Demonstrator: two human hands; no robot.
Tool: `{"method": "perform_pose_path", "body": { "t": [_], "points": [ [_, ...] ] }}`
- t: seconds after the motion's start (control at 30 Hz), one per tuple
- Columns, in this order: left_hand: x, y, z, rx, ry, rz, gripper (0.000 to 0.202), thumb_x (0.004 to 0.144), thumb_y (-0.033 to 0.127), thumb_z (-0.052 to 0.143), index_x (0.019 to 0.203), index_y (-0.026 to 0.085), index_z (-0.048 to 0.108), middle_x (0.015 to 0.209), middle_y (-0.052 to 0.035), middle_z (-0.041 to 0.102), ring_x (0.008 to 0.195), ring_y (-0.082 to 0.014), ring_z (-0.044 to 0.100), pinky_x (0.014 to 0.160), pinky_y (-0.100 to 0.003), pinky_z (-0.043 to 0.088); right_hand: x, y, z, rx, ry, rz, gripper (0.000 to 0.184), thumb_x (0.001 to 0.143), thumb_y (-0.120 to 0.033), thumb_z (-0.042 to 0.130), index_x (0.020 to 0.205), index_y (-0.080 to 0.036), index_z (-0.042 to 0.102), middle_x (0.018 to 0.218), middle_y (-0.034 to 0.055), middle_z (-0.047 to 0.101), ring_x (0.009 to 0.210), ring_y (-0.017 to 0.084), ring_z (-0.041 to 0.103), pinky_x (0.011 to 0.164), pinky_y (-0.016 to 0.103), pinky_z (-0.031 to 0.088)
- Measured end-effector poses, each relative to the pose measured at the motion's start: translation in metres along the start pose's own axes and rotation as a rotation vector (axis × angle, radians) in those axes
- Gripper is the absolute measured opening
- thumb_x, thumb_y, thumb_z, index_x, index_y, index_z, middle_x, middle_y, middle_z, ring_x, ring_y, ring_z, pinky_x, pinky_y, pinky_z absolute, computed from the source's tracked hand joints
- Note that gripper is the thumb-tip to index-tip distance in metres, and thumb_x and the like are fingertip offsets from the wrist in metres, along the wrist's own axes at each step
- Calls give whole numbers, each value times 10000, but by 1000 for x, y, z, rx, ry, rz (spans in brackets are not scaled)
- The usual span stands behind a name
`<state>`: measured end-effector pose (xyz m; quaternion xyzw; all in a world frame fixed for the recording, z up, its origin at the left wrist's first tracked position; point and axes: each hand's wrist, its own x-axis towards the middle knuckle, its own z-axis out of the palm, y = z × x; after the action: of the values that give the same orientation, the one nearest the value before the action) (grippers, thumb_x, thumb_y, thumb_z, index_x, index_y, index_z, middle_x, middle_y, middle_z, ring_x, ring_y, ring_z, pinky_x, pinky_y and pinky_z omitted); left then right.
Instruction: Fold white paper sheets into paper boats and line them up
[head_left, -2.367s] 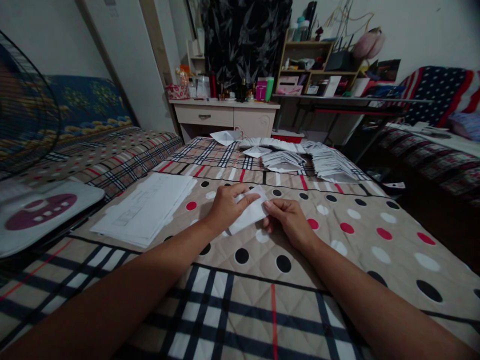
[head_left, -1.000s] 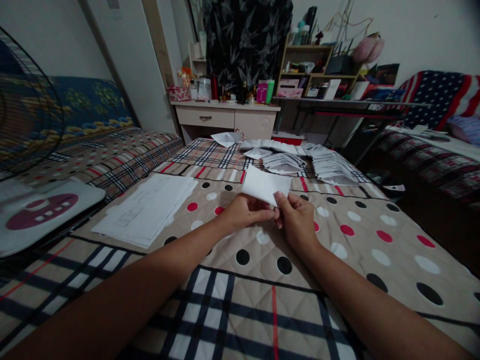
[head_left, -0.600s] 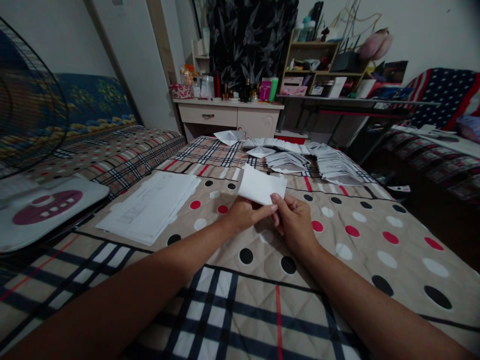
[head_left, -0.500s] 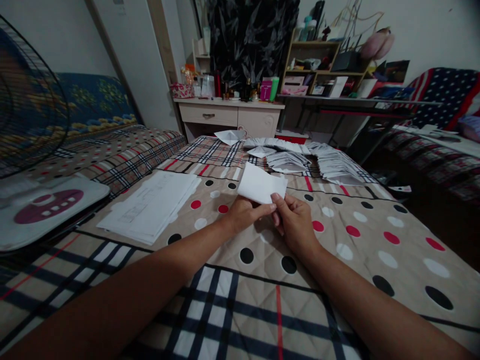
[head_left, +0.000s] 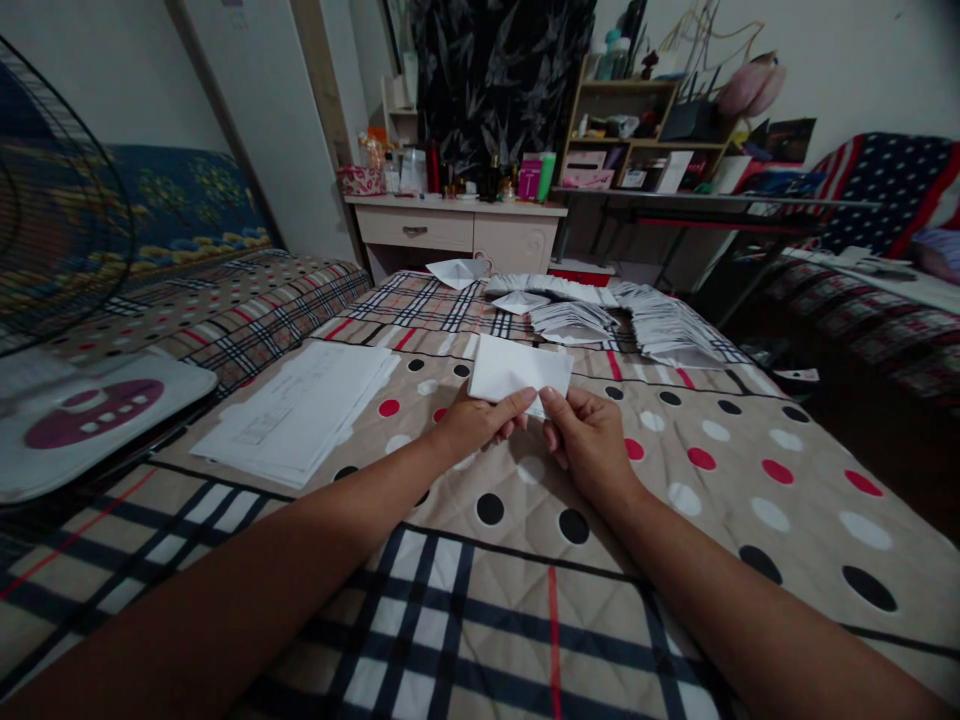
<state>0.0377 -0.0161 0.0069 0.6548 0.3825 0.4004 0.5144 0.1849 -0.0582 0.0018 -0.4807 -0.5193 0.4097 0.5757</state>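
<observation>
The left forearm (head_left: 300,560) and right forearm (head_left: 720,600) are bare right out to the edges of view, broad there and tapering towards the left grip (head_left: 480,428) and right grip (head_left: 591,435), both bare too, finer details lost in the dimness

Folded paper (head_left: 514,366): plain white. Loose sheets (head_left: 307,405): white, bearing grey line drawings. Stacked folded pieces (head_left: 670,332): white, grey between the layers. Bedspread (head_left: 615,540): beige, dotted in black, white and red; near band in navy-and-white plaid crossed by red lines. Casing (head_left: 176,387) at left: white, with a maroon oval. Panel (head_left: 187,195) behind it: blue, with green tree-like motifs. Curtain (head_left: 502,90): black, with pale grey leaf-like figures. Drawer cabinet (head_left: 442,235): cream-white. Tube (head_left: 546,177): bright green. Draped cloth (head_left: 889,185): white stars on dark blue, red and white stripes.
</observation>
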Motion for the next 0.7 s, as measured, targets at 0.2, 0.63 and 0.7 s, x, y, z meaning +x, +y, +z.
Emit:
{"method": "perform_pose_path", "body": {
  "t": [0.2,0.63,0.7],
  "points": [
    [2,0,-8,-12,41,41,448,800,514,602,536,153,570,406,34,479,342,-58,388,384,-215,282,3,1,-7,-45,52,-27,479,840,-510,633,515,-181,509,359,-44,443,274,54,324,301,198,169],
    [13,-11,-31,-189,111,62,466,780,574,624,627,142,544,491,37,483,374,-40,378,362,-184,218,5,2,-18,-77,124,-35,430,809,-496,668,559,-176,525,369,-49,452,303,54,349,310,179,203],
    [13,-10,-34,-172,21,67,485,755,617,634,808,138,586,619,23,549,417,-48,432,368,-180,250,5,4,-19,-101,101,-45,412,816,-487,662,578,-173,540,378,-47,464,309,54,352,314,180,202]
  ]
}}
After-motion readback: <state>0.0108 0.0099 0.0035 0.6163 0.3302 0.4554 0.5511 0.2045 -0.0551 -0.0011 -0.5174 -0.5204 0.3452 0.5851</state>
